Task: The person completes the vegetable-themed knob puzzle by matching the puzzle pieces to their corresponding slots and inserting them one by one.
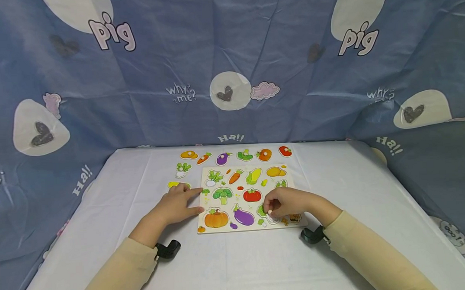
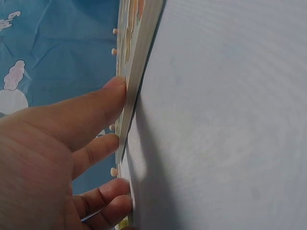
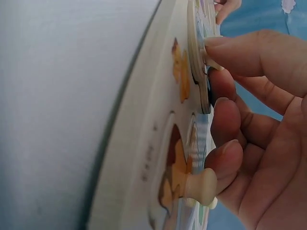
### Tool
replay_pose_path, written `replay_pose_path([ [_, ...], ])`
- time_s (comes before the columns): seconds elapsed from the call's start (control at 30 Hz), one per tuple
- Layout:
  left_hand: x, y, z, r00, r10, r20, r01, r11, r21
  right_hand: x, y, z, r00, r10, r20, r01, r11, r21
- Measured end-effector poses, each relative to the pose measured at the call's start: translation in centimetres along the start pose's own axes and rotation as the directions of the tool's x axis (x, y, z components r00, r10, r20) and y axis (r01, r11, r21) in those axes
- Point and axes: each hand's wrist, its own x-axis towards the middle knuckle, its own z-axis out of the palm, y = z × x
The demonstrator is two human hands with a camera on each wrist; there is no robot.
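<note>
A wooden vegetable puzzle board (image 1: 244, 229) lies on the white table. My left hand (image 1: 175, 206) is at its left edge, thumb and index finger spread and touching it. Under that hand's other fingers a yellow puzzle piece (image 1: 173, 183) is partly hidden. Over the board's lower right, my right hand (image 1: 289, 201) pinches the small knob of a white and green vegetable piece (image 1: 272, 220). In the right wrist view this piece (image 3: 194, 52) sits at the board's surface; whether it is fully seated I cannot tell. Nearer that camera, another piece with a wooden knob (image 3: 204, 186) stands in the board.
Behind the board lie loose knobbed pieces: potato (image 1: 188, 154), carrot (image 1: 204, 158), eggplant (image 1: 222, 159), broccoli (image 1: 244, 155), pumpkin (image 1: 264, 155) and tomato (image 1: 285, 151). A white radish piece with green leaves (image 1: 182, 169) lies left of the board. A blue patterned cloth (image 1: 228, 41) hangs behind the table.
</note>
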Motion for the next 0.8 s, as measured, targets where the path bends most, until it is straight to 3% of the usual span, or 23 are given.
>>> replay_pose_path([
  [0.8, -0.01, 0.08, -0.05, 1.000, 0.003, -0.001, -0.003, 1.000, 0.004, 0.10, 0.06, 0.04, 0.999, 0.033, 0.011, -0.033, 0.999, 0.009],
])
